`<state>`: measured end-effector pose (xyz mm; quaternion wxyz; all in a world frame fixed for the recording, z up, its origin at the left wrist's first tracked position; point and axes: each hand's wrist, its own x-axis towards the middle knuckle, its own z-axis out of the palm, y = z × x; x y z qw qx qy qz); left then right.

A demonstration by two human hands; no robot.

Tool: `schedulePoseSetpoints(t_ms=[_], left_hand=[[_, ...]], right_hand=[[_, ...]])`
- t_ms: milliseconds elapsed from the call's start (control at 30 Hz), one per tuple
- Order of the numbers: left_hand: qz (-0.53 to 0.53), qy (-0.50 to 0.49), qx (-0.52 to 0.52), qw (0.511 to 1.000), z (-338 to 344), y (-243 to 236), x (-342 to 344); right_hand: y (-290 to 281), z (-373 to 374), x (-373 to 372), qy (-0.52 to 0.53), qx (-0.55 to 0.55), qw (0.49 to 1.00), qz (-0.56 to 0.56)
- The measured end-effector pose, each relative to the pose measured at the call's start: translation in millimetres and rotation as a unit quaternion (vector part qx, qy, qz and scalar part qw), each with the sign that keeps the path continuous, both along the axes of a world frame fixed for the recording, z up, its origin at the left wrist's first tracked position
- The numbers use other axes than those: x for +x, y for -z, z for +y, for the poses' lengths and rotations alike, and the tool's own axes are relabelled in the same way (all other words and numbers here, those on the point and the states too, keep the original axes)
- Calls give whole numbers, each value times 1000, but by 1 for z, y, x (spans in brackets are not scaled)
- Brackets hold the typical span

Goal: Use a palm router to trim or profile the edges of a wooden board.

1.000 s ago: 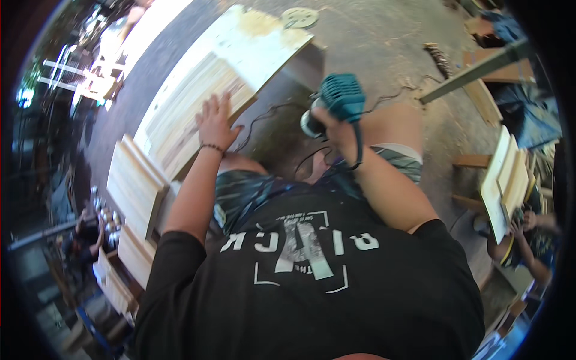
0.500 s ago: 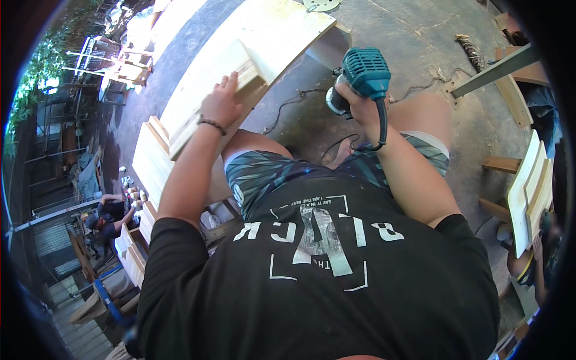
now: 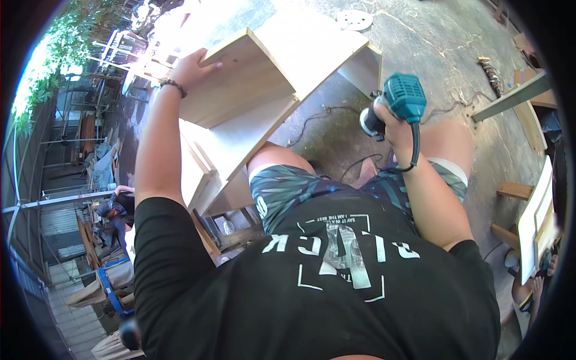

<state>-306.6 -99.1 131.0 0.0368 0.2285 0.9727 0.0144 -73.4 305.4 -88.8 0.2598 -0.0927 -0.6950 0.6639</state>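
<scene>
My left hand grips the edge of a light wooden board, tilted up from a pale work panel in front and to the left of me. My right hand holds a teal power tool with a black and silver cylindrical body, off the panel and above my right thigh. Its black cord hangs down past my wrist. More stacked boards lie under the raised one, partly hidden by my left forearm.
A perforated disc lies beyond the panel. Cables cross the concrete floor. A metal bar and a bench with white boards stand at right. Co-workers show at left and right. Clutter lines the left side.
My left hand has moved forward and left, tipping a board up off the others. My right hand and the power tool shift in the picture as the whole view moves.
</scene>
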Motion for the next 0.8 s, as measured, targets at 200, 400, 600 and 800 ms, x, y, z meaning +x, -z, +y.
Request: schedulePoseSetpoints(t_ms=[200,400,600,800], left_hand=[[49,-100,-73,991,-57,5,7],[87,-117,-40,989,-86,-6,70],[84,-287,-73,951,-72,-9,89],[-11,-360,-76,930,-111,55,89]], right_hand=[[-2,3,0,8,12,1000,-25],[-8,3,-2,29,-37,998,-45],[-3,-1,-8,-10,-35,999,-2],[-2,-9,-10,-24,-88,995,-36]])
